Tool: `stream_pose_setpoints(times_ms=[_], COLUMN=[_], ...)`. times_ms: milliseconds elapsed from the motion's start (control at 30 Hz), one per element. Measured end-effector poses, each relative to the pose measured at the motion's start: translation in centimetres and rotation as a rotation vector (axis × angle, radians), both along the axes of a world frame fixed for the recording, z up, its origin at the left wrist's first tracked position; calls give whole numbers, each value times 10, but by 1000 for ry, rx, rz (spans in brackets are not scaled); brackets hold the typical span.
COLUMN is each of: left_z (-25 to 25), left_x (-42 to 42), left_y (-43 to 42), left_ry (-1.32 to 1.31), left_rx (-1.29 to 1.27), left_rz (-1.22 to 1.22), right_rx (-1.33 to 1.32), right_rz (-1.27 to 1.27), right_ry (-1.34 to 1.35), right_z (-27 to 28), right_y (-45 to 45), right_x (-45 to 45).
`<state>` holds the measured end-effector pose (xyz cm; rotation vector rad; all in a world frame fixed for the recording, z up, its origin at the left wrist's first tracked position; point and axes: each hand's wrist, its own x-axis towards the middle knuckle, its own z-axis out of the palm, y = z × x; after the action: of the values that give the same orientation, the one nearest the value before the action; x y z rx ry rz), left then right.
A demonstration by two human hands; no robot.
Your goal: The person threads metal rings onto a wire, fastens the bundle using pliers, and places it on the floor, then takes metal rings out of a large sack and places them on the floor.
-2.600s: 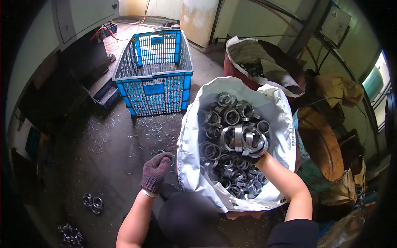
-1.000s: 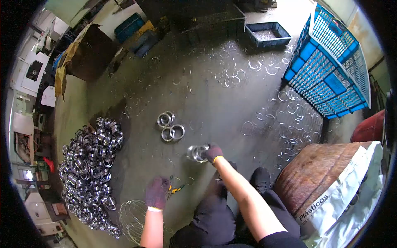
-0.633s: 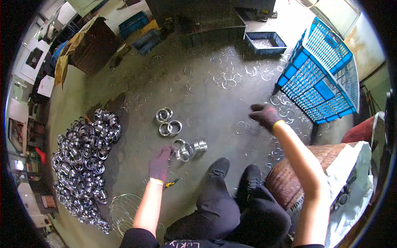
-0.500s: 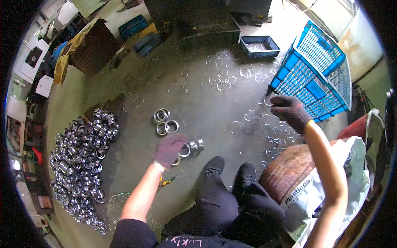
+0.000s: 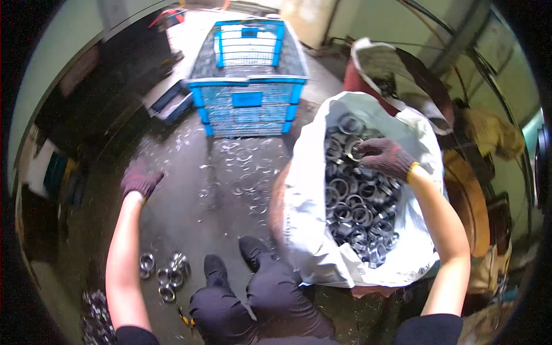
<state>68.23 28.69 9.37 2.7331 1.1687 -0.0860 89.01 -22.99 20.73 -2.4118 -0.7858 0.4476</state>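
My right hand (image 5: pixel 386 158), in a dark knit glove with a yellow cuff, is over the metal rings (image 5: pixel 359 213) inside a white sack (image 5: pixel 310 230). Its fingertips are at a ring near the top of the heap; whether they grip it cannot be made out. My left hand (image 5: pixel 140 179), gloved too, hangs over the floor at the left, thumb apart from the fingers, with nothing in it. Below it on the floor are several loose shiny rings (image 5: pixel 171 277) and yellow-handled pliers (image 5: pixel 186 318).
A blue crate (image 5: pixel 247 109) stands beyond the sack. Thin ring scraps (image 5: pixel 241 164) litter the floor. Behind the sack is a red drum with a white liner (image 5: pixel 368 63); a rusty drum (image 5: pixel 468 201) is at the right. A ring pile (image 5: pixel 96 316) lies at lower left.
The view has turned right toward the sack. My right hand has moved from over the floor to over the rings in the sack. My left hand has left the loose floor rings.
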Motion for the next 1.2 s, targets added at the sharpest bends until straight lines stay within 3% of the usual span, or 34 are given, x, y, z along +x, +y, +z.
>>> stream_pose_setpoints(times_ms=[67, 133, 200, 267, 333, 400, 467, 500, 567, 700, 800, 867, 900, 967, 1000, 1067, 1100, 1167, 1200], left_z=[-4, -3, -12, -10, -13, -18, -21, -22, -24, -32, -30, -30, -30, -33, -34, -46, -50, -57, -60], left_x=[8, 8, 6, 3, -2, -9, -13, -15, -20, -24, -27, -32, -35, -39, -40, -46, -47, -49, -48], left_y=[-22, -45, -53, -64, -70, -69, -72, -74, -80, -87, -95, -96, -97, -98, -98, -93, -91, -93, -95], left_ry=[125, 199, 181, 157, 144, 152, 169, 184, 202, 249, 254, 239, 224, 223, 218, 203, 188, 195, 201], left_rx=[57, 159, 158, 81, 3, 31, 15, -6, -12, -13, -46, -65, -86, -91, -92, -118, -142, -141, -139], left_rz=[-120, -275, -307, -308, -301, -320, -311, -302, -311, -361, -338, -335, -336, -337, -338, -340, -338, -337, -331], right_rx=[-275, -701, -790, -716, -638, -290, -62, -59, -525, -451, -239, -165, -165, -442, -444, -499, -501, -338, -340], right_rz=[-127, -59, -131, -248, -96, -184, 72, 66, 201, 43, -105, -394, -395, -262, -266, -36, -40, -295, -299], right_ry=[49, -12, -108, -145, -342, -452, -1136, -1127, -757, -622, -707, -404, -401, -327, -328, -425, -424, -251, -259], right_z=[-50, -87, -130, -158, -179, -195, -227, -225, -204, -199, -253, -299, -284, -222, -223, -224, -222, -217, -238], right_y=[-39, -48, -50, -31, -9, 26, 38, 48, 64, 60, 61, 68, 66, 58, 52, 39, 38, 38, 39], right_x=[40, 64, 79, 88, 99, 116, 135, 137, 136, 127, 139, 143, 125, 83, 82, 78, 75, 65, 69])
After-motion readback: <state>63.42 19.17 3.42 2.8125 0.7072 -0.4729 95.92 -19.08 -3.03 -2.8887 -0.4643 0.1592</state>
